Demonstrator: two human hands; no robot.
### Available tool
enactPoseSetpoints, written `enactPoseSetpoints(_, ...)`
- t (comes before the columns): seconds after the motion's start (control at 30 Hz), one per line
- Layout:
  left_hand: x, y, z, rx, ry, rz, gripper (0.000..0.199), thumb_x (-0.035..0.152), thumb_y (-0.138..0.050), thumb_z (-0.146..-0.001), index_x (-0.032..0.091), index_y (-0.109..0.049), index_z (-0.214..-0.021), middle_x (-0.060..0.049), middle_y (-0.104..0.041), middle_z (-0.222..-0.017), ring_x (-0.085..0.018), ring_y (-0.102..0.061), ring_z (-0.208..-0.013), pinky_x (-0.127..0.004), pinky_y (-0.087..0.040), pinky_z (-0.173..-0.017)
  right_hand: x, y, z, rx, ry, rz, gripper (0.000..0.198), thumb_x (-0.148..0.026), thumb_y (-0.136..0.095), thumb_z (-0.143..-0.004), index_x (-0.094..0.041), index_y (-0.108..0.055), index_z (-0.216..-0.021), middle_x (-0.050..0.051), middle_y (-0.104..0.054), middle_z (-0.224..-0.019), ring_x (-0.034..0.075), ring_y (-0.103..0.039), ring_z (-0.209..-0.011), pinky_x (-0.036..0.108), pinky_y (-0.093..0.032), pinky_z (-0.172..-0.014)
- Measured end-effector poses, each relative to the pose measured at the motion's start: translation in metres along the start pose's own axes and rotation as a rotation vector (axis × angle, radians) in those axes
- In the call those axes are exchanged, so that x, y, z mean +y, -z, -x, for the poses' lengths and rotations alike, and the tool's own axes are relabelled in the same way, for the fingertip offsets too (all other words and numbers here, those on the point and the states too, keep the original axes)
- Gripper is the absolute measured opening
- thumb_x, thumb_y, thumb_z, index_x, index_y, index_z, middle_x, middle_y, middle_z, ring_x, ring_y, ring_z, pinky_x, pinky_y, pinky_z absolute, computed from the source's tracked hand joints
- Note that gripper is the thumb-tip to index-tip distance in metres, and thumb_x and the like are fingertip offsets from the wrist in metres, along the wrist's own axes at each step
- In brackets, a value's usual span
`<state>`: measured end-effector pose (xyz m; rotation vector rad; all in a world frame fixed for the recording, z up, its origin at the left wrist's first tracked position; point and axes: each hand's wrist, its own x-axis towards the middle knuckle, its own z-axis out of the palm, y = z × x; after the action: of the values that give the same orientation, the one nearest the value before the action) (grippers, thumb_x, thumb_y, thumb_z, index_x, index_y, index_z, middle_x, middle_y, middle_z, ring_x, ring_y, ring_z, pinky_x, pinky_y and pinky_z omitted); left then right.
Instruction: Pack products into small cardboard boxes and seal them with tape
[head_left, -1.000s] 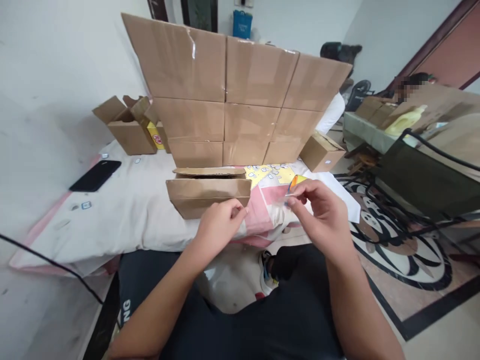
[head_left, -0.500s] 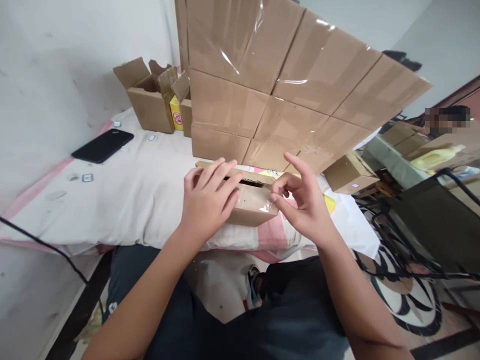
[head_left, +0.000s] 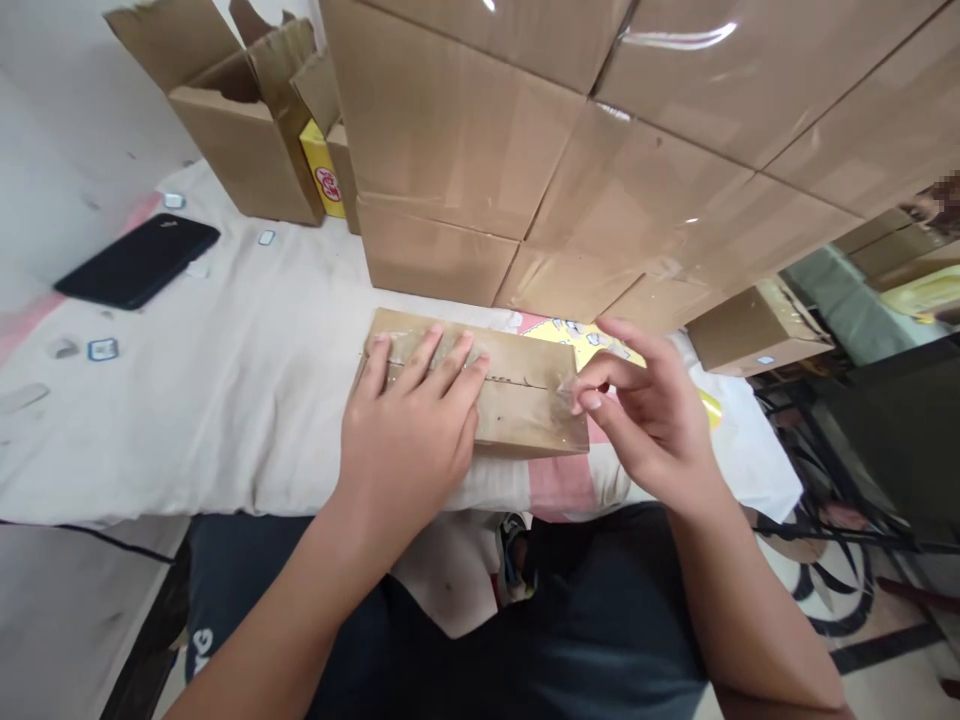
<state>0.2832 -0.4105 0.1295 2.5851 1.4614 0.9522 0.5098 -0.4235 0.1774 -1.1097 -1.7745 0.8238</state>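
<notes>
A small cardboard box (head_left: 525, 412) lies on the white cloth in front of me, its two top flaps folded down and a thin seam between them. My left hand (head_left: 412, 435) rests flat on the left part of its top, fingers spread. At the box's right end, the thumb and forefinger of my right hand (head_left: 654, 425) are pinched on a clear piece of tape (head_left: 567, 390). Much of the tape is hidden or too transparent to follow. Something yellow (head_left: 709, 408) shows partly behind my right hand.
A tall stack of taped cartons (head_left: 465, 170) stands just beyond the box. Back left are an open carton (head_left: 247, 150), a yellow packet (head_left: 322, 175) and a black phone (head_left: 139, 262). One more carton (head_left: 757, 330) sits to the right, near a dark chair (head_left: 877, 420).
The box's raised far flap has come down, narrowing the gap on top. My left hand now lies flatter on it. The view has shifted closer and downward.
</notes>
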Motion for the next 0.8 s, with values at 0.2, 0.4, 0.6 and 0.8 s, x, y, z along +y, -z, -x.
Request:
enactPoseSetpoints(0.2, -0.002, 0.002, -0.001, -0.042, 0.004, 0.015, 0.042, 0.022, -0.044, -0.095, 0.024, -0.062, -0.133, -0.007, -0.058, -0.146, -0.034, -0.048, -0.14, -0.059, -0.029, -0.118, 0.001, -0.002, -0.002, -0.017, -0.012, -0.037, 0.051, -0.032, -0.065, -0.093, -0.039, -0.046, -0.14, -0.001, -0.061, -0.078, 0.019, -0.059, -0.07, 0.038, -0.053, -0.064)
enactPoseSetpoints(0.4, 0.0, 0.001, -0.004, -0.015, 0.037, 0.051, 0.039, 0.031, -0.045, -0.097, 0.023, -0.063, -0.132, -0.008, -0.06, -0.144, -0.034, -0.048, -0.14, -0.059, -0.028, -0.119, 0.007, -0.013, -0.003, -0.093, 0.013, 0.005, 0.062, -0.031, -0.07, -0.089, -0.04, -0.042, -0.143, 0.0, -0.061, -0.084, 0.02, -0.062, -0.075, 0.041, -0.057, -0.072)
enactPoseSetpoints(0.6, 0.001, -0.001, -0.005, -0.013, 0.043, 0.027, 0.039, 0.027, -0.044, -0.097, 0.021, -0.063, -0.131, -0.008, -0.059, -0.144, -0.034, -0.048, -0.14, -0.059, -0.028, -0.118, 0.008, -0.019, -0.003, -0.085, 0.023, -0.014, 0.062, -0.026, -0.064, -0.092, -0.04, -0.037, -0.146, 0.001, -0.059, -0.089, 0.018, -0.061, -0.077, 0.04, -0.061, -0.072)
enactPoseSetpoints(0.8, 0.002, 0.0, -0.006, -0.012, 0.04, 0.011, 0.038, 0.027, -0.046, -0.097, 0.022, -0.064, -0.13, -0.008, -0.06, -0.144, -0.033, -0.049, -0.139, -0.059, -0.031, -0.117, 0.009, -0.02, -0.003, -0.116, 0.027, -0.003, 0.066, -0.022, -0.061, -0.094, -0.036, -0.031, -0.151, 0.003, -0.058, -0.1, 0.017, -0.059, -0.08, 0.035, -0.061, -0.07)
